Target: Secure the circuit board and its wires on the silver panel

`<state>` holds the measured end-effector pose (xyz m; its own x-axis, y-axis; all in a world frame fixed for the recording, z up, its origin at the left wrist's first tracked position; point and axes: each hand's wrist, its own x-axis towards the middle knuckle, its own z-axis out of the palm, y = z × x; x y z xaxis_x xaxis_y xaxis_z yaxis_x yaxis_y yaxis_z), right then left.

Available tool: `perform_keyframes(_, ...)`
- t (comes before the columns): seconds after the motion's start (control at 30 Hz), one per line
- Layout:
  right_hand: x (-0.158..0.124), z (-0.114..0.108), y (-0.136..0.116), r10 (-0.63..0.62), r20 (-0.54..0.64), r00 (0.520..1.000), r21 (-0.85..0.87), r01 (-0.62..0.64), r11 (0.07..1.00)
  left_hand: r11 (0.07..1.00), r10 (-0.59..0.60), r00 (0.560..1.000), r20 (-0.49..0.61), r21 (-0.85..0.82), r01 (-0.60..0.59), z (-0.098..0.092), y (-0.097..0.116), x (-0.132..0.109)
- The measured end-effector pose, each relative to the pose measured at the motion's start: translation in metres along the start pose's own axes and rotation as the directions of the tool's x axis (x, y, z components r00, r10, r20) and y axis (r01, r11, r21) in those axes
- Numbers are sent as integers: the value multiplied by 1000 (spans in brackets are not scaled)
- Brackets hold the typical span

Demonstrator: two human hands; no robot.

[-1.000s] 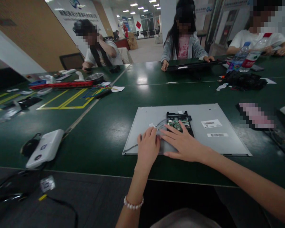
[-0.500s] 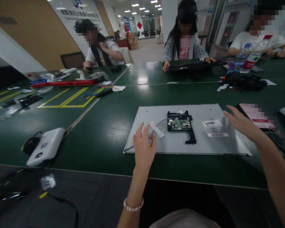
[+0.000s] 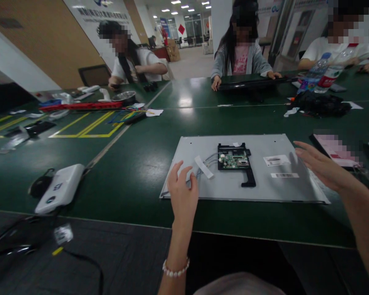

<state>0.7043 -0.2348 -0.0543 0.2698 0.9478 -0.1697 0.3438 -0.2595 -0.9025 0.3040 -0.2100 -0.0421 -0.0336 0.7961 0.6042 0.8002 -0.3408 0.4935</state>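
A flat grey display panel lies back side up on the green table. On it sits a black bracket around a green circuit board. Grey cables run left from the board, under a strip of white tape. My left hand hovers over the panel's front left part, fingers apart and curved, holding nothing. Over the right edge is my right hand, also empty, fingers stretched out. Whether either hand touches the panel I cannot tell. Two white labels are stuck on the panel's right part.
A white device lies at the left near the table edge. A phone with a pink screen is beyond my right hand. Bottles and a black bundle stand farther right. Across the table, a person holds a dark flat panel.
My left hand has shifted slightly left, and its fingers have moved off the white tape. My right hand has moved a little to the right and turned flatter.
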Motion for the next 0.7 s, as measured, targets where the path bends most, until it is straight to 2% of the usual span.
perform_keyframes(0.1, -2, 4, -1, -52, 26, 998, -85, 54, 995, 1000, 25, 1000, -8, 14, -25, 0, 1, 0)
perform_keyframes(0.17, -8, 9, -3, -94, 78, 992, -243, 111, 964, 999, 35, 999, -14, 16, -34, 0, 2, 1)
perform_keyframes(0.27, -21, 15, -2, -160, 239, 958, -504, 263, 823, 999, 36, 999, -18, 10, -36, -1, 3, 0)
perform_keyframes(0.33, -28, 18, 1, -179, 334, 926, -609, 357, 708, 1000, 24, 1000, -16, -5, -24, -2, 4, 1)
perform_keyframes(0.4, -32, 20, 6, -185, 385, 904, -665, 411, 624, 1000, 12, 1000, -16, -23, -13, -2, 5, 1)
perform_keyframes(0.47, -33, 22, 9, -189, 419, 888, -684, 446, 577, 999, 10, 1000, -21, -34, -10, -2, 5, 2)
perform_keyframes(0.7, -33, 28, 5, -144, 453, 880, -714, 455, 532, 999, 6, 1000, -15, -54, -7, -2, 1, 2)
